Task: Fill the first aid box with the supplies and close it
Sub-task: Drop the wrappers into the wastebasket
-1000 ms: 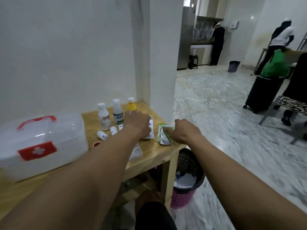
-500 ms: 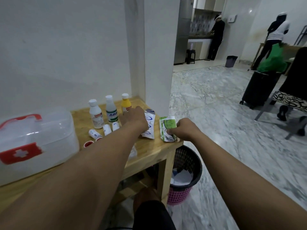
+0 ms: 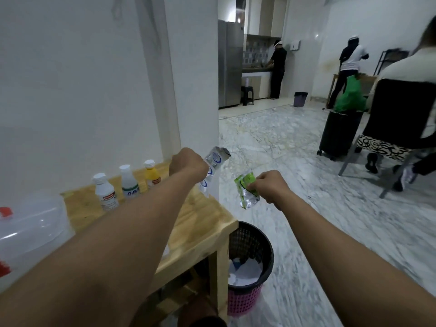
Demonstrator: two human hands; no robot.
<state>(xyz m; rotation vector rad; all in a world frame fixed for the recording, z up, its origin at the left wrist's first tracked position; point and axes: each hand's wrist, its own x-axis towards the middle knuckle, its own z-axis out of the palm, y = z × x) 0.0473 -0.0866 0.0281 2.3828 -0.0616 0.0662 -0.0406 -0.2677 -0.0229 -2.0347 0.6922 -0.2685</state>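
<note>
**benchwatcher:** Wooden bench, supplies sitting out on it, and as far as I can tell nothing has gone into the first aid box yet. The box is at the far left edge of the view, translucent white plastic with red bits, and its lid looks down, so it needs opening before anything gets packed. Three bottles stand in a row near the wall: two white ones and a yellow one, all capped.

**kit_nerd:** What are the hands doing?

**benchwatcher:** Both are up off the bench and apart from each other. The left hand is closed around a white and blue sachet; the right hand is pinching a green and clear sachet out past the bench edge, above the floor and near the black and pink waste basket. So my guess is the first pickups are in progress and the whole packing and closing part is left.

**kit_nerd:** Any brands readable?

**benchwatcher:** Nope. The left white bottle has a red band on its label, the middle one a green band with blue loops, and the sachet has blue ovals, but every bit of print is too blurred to read.
</note>
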